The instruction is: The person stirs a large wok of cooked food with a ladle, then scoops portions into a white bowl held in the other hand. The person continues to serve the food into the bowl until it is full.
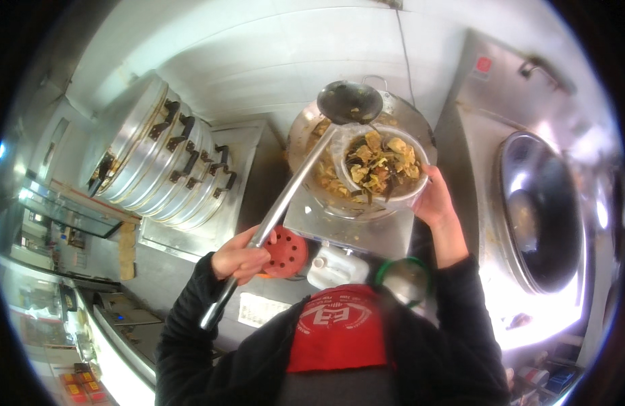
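Observation:
My left hand point(241, 258) is closed round the long metal handle of a ladle point(351, 103). The ladle's dark, wide bowl hangs over the back of a large metal wok point(304, 128), with a few food scraps stuck in it. On the right, my right hand point(435, 196) grips the rim of a white bowl point(417, 145). Chunky yellow-brown pieces and dark strips of cooked food point(383, 162) fill this bowl. It is above the wok's right part, where more of the same food shows to the left of the bowl.
Stacked metal steamers point(160, 162) with black handles stand at the left. A big dark wok point(539, 210) sits on the right-hand counter. Below the stove lie a red perforated disc point(285, 253), a white plastic jug point(337, 267) and a green-rimmed container point(405, 281).

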A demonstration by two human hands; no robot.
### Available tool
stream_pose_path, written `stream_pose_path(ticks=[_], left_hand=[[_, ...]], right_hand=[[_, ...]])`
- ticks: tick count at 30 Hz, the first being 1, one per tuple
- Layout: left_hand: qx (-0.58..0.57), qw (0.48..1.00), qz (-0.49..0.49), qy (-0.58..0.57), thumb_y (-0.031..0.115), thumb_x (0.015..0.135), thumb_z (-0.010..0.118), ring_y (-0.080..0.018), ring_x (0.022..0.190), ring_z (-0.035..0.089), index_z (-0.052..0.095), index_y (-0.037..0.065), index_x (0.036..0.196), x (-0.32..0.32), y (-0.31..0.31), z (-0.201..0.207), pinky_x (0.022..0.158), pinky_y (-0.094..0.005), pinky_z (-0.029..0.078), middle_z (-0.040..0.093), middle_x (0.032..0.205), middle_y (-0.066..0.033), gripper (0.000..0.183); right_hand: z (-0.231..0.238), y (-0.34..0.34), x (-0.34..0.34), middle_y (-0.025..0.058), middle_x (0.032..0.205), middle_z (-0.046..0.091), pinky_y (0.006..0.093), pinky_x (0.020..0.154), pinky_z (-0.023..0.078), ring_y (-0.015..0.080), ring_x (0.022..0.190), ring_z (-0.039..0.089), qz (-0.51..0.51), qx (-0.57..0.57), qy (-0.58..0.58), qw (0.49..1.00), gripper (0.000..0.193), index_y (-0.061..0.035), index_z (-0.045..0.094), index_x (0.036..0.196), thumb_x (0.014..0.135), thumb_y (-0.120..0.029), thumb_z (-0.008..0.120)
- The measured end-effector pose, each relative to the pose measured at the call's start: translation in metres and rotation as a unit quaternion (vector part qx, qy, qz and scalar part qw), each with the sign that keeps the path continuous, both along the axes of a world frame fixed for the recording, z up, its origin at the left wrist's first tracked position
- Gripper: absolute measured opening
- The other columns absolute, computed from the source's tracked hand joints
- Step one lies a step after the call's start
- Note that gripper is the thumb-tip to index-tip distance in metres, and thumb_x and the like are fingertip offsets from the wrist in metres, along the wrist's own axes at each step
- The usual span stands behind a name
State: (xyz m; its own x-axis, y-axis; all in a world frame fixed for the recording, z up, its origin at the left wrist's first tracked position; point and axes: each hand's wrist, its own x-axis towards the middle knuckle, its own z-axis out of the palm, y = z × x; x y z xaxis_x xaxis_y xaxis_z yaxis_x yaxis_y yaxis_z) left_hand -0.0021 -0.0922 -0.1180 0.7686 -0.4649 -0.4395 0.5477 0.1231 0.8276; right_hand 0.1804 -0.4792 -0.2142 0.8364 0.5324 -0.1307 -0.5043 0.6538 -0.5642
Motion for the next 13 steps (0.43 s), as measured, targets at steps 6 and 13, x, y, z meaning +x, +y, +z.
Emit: stream_pose_path(ticks=[6, 13], left_hand=[[0.129, 0.99, 0.042, 0.024, 0.006, 0.093, 0.055, -0.0085, 0.037, 0.041, 0.042, 0.005, 0.118, -0.022, -0.015, 0.031, 0.037, -0.0228, 0.035, 0.047, 0.058, 0.0008, 0.028], [0.29, 0.954, 0.039, -0.066, 0.005, 0.092, 0.055, -0.0117, 0.04, 0.046, 0.043, 0.005, 0.124, -0.049, -0.03, 0.053, 0.04, -0.0244, 0.038, 0.053, 0.068, -0.0034, 0.034]], right_hand=[[-0.019, -0.001, 0.009, 0.0104, 0.122, 0.064, 0.0376, 0.09, 0.052, 0.0231, 0.107, 0.063, -0.03, -0.019, 0.033, 0.999, 0.049, -0.0023, 0.054, 0.128, 0.09, -0.032, 0.063], [-0.033, 0.011, 0.019, 0.0098, 0.118, 0.065, 0.0361, 0.088, 0.053, 0.0214, 0.104, 0.064, -0.091, -0.022, 0.039, 0.995, 0.052, -0.0044, 0.051, 0.129, 0.088, -0.034, 0.065]])
